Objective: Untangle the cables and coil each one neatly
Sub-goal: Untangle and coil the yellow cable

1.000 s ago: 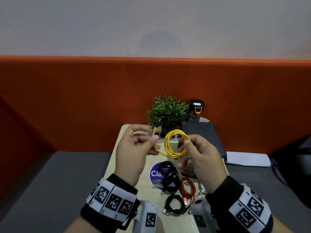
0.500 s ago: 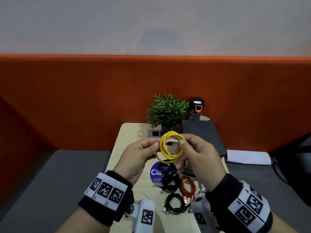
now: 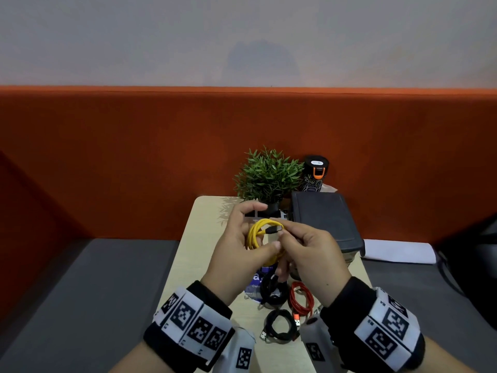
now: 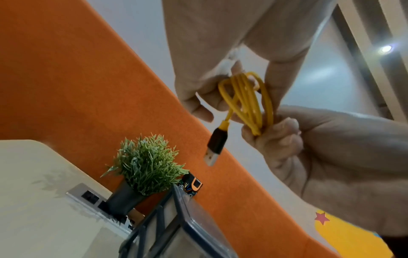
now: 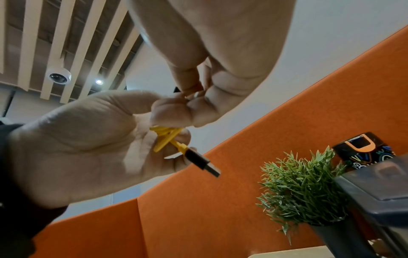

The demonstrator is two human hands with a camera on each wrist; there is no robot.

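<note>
A yellow cable (image 3: 256, 234), wound into a small coil, is held in the air above the wooden table (image 3: 188, 265). My left hand (image 3: 265, 247) grips one side of the coil (image 4: 243, 97) with curled fingers. My right hand (image 3: 289, 232) pinches the other side (image 4: 257, 129) between thumb and fingers. The cable's black USB plug (image 4: 215, 146) sticks out free of the loops. On the table below lie a black coiled cable (image 3: 271, 290), a red coiled cable (image 3: 301, 301) and another black coiled cable (image 3: 281, 325).
A potted green plant (image 3: 269, 179), a black-and-orange bottle (image 3: 316, 172) and a dark box (image 3: 322, 222) stand at the table's far end by the orange partition. A socket panel (image 4: 88, 195) sits in the tabletop. A blue round sticker (image 3: 255, 281) lies under the cables.
The left hand has brought the loose end into the coil and closed in on the right hand. The coil has turned edge-on and dropped a little, its plug now lying across the top.
</note>
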